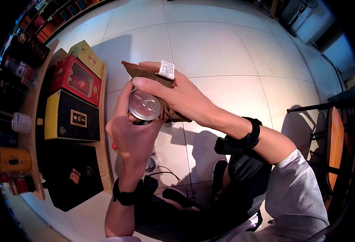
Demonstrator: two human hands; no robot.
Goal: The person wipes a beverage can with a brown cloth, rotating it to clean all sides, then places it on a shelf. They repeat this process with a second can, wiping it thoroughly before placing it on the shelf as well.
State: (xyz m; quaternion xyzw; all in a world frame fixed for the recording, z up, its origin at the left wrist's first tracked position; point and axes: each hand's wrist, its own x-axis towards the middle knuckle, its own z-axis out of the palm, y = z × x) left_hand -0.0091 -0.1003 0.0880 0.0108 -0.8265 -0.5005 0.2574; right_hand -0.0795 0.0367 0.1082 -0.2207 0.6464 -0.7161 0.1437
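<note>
A metal drink can [145, 104] is upright in my left hand [135, 133], its silver lid with the pull tab facing up. The fingers wrap around its side. My right hand [183, 96] grips a folded brown cloth [144, 71] with a white care tag [166, 70] that bears small print. Part of the cloth lies against the can's right side, and its lower end hangs below my right palm. The right thumb rests over the cloth, close to my left fingertips. The can's body is mostly hidden by my hands and the cloth.
Left, a wooden shelf [106, 160] holds a red box [77, 80], a yellow-green box [88, 57] and black boxes [80, 116]. Jars and packages stand on another shelf further left. A wooden stool or chair [336, 142] is at right. A cable [173, 174] lies near my feet.
</note>
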